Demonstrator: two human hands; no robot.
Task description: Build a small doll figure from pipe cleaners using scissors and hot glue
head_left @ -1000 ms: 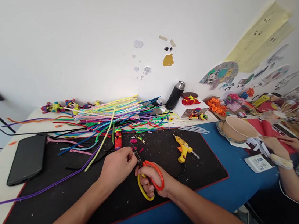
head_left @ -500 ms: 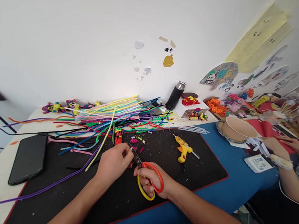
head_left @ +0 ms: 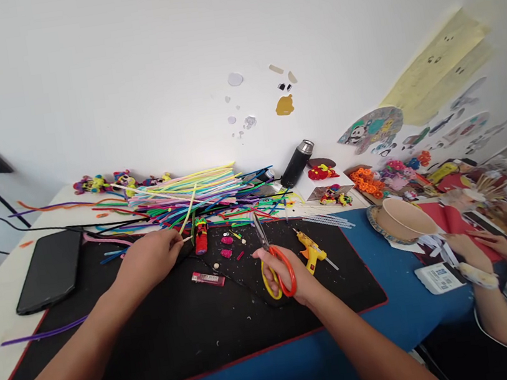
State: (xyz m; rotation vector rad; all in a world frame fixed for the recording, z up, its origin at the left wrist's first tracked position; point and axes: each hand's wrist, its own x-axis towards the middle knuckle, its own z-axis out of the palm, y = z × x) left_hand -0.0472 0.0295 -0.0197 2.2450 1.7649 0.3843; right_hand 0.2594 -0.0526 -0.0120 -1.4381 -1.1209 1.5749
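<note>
My left hand [head_left: 161, 253] is closed in a pinch, with a short pale strip [head_left: 187, 239] sticking out from the fingertips. A pale yellow pipe cleaner [head_left: 190, 206] slants down from the pile behind it. My right hand [head_left: 288, 273] grips scissors [head_left: 268, 247] by their red and yellow handles, blades pointing away from me and close together. Just right of my left hand lies a small red figure [head_left: 201, 236] with a green and yellow top. Small magenta pieces [head_left: 226, 247] and a pink lighter-like item [head_left: 208, 279] rest on the black mat [head_left: 199, 342] between my hands.
A heap of coloured pipe cleaners [head_left: 187, 190] spreads along the wall. A yellow glue gun [head_left: 312, 251] lies right of the scissors, with a black flask [head_left: 297, 164] behind. A phone [head_left: 49, 272] is at left. Another person's hands [head_left: 471, 247] rest at far right, near a bowl [head_left: 403, 216].
My hands have moved apart. The left went left and toward the pile with the pale strip; the right carried the scissors to the right, away from the left fingers.
</note>
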